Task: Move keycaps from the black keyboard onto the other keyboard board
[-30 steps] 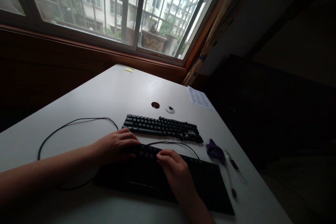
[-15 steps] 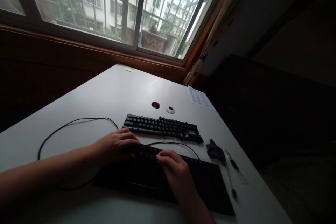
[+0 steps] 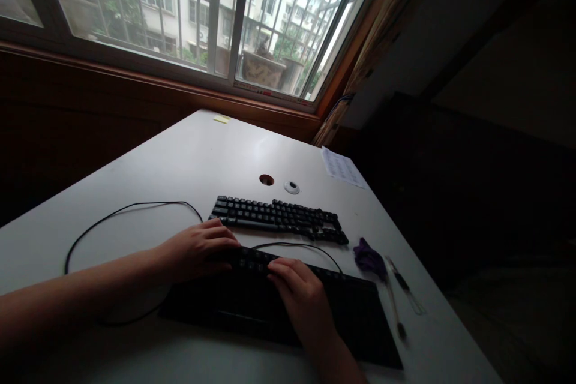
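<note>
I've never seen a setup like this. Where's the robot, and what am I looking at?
There's no robot here, just a person's bare hands. The view comes from a camera worn on their head, looking forward and down.

On the white desk lies a dark keyboard body. The left hand rests on its far edge, and the right hand has its fingertips at a few keys there; whether they grip one is hard to tell.

Beyond it, black keycaps are laid out in rows. A cable loops at left; a purple cloth and a printed sheet lie at right.
</note>
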The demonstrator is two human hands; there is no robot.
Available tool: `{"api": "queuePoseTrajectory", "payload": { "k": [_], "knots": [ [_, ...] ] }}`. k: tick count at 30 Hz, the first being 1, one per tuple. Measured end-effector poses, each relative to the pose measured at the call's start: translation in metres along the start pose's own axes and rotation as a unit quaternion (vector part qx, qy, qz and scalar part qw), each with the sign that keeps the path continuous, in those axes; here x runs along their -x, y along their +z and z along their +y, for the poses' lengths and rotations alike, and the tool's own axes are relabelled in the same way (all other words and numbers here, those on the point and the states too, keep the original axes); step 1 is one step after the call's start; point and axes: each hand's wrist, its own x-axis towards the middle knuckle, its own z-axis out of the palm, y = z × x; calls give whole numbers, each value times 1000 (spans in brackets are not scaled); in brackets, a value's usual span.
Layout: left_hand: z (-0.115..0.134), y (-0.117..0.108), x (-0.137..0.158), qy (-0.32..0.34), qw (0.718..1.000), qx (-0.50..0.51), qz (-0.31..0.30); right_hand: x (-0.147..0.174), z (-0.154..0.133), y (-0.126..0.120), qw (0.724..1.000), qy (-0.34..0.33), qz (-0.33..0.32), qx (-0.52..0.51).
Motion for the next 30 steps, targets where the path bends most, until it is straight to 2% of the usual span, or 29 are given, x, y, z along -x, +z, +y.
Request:
{"api": "queuePoseTrajectory", "payload": {
  "k": [24,30],
  "knots": [
    [-2,1,3,1,1000,3,-9,-3,-4,-3,999,14,-33,-14],
    [-2,0,2,0,1000,2,-12,-5,-7,-4,1000,4,-20,3]
  ]
}}
